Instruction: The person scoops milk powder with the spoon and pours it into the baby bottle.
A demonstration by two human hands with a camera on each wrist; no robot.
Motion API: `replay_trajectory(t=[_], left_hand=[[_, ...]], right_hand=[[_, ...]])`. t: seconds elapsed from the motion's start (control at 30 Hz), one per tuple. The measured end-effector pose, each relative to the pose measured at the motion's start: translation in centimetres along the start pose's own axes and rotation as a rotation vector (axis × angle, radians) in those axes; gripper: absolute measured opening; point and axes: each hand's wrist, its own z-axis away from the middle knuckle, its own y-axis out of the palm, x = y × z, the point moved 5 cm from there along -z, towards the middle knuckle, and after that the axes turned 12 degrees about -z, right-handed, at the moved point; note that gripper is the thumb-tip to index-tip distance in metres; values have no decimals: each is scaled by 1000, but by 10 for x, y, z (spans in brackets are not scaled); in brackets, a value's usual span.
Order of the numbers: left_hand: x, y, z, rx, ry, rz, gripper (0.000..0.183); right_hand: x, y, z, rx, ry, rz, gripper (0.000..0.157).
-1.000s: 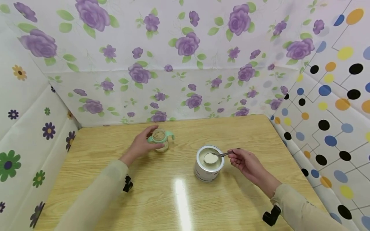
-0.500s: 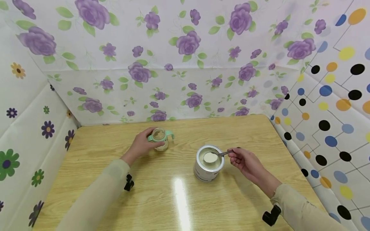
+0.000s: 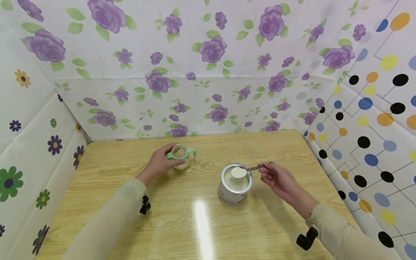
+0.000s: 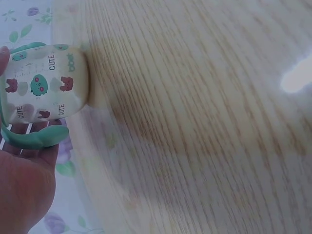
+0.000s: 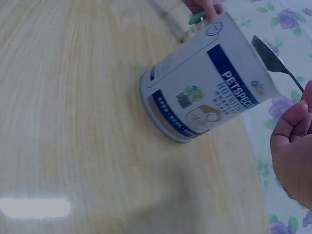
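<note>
My left hand [image 3: 162,160] grips a clear baby bottle [image 4: 46,83] with mint-green handles, printed with small cartoon animals. The bottle stands uncapped on the table, pale contents inside, fingers behind it and thumb across its front. In my right hand [image 3: 280,180] a metal spoon [image 3: 255,168] is pinched by its handle. Heaped pale powder [image 3: 238,172] fills the spoon's bowl, which is over the mouth of a white can [image 3: 232,195]. More powder shows inside the can. The right wrist view shows the can's blue-banded label and the spoon [image 5: 269,56] above its rim.
Both containers stand on a light wood-grain table [image 3: 156,224], the bottle farther back and left of the can. Floral cloth [image 3: 208,94] hangs behind the table; patterned cloth also walls the left and right sides. A strip of light glares on the tabletop.
The right hand has raised the loaded spoon from inside the can to the level of its rim. The left hand's raised fingers have settled against the bottle, which stays in place.
</note>
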Motion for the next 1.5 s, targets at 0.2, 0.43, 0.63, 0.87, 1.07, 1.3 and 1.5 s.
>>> replay_trajectory(t=[0.2,0.43,0.63,0.87,1.07,1.3,1.5], left_hand=[[2,0,-1,0,-16,-1,83],[4,1,-1,10,-35,9,84],[7,2,-1,7,-26,13,84],[7,2,-2,2,-15,11,84],[3,1,-2,-1,-6,20,80],[2,1,-2,-6,-15,11,77],[2,0,-1,-6,-22,15,76]], right_hand=[[24,29,-14,53,-11,-21,38],[41,70,-44,49,-10,6,32],[38,101,-73,42,23,34,31],[28,134,-101,84,34,84,27],[16,154,-120,107,48,161,27],[4,164,-138,113,45,241,26],[-9,164,-153,113,46,288,28]])
